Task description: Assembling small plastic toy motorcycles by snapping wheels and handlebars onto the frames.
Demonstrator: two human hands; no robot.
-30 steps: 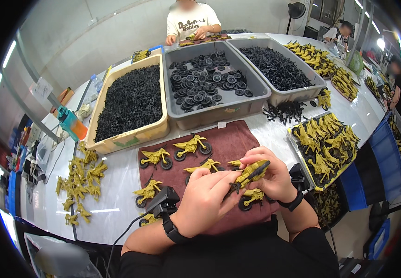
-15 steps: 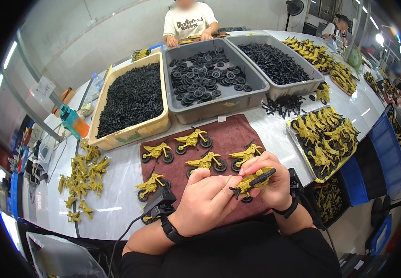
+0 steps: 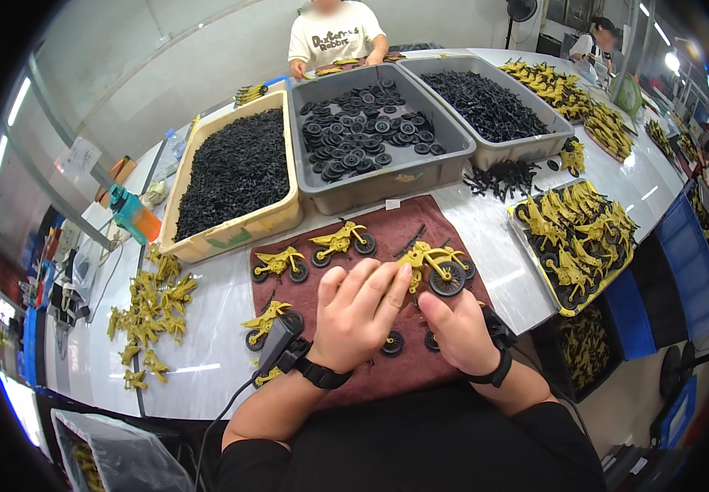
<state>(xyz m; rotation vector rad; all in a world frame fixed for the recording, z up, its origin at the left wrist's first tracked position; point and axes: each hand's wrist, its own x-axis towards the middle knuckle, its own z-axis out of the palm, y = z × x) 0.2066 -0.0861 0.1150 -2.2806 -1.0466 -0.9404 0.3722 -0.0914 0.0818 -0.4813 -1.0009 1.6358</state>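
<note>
A yellow toy motorcycle (image 3: 426, 257) with black wheels is held up over a dark red cloth (image 3: 420, 377), its front wheel facing right. My left hand (image 3: 358, 314) is closed on its rear side, the fingers pressed together and their tips against the yellow body. From below and the right, my right hand (image 3: 462, 334) grips it, thumb under the front wheel; its other fingers are mostly hidden. Several similar motorcycles lie on the cloth, among them one at the far left (image 3: 281, 263) and one at the back (image 3: 339, 239). Others are partly covered by my hands.
Behind the cloth stand a tan bin (image 3: 243, 236) of small black parts, a grey bin (image 3: 387, 191) of black wheels and another grey bin (image 3: 526, 150) of black parts. Yellow parts (image 3: 153, 303) lie left; a tray (image 3: 572, 310) of motorcycles sits right. A co-worker (image 3: 336, 37) is opposite.
The motorcycle has been raised away from me and turned, so its front wheel now shows side-on. My left fingers have straightened along it. The co-worker's hands have moved apart.
</note>
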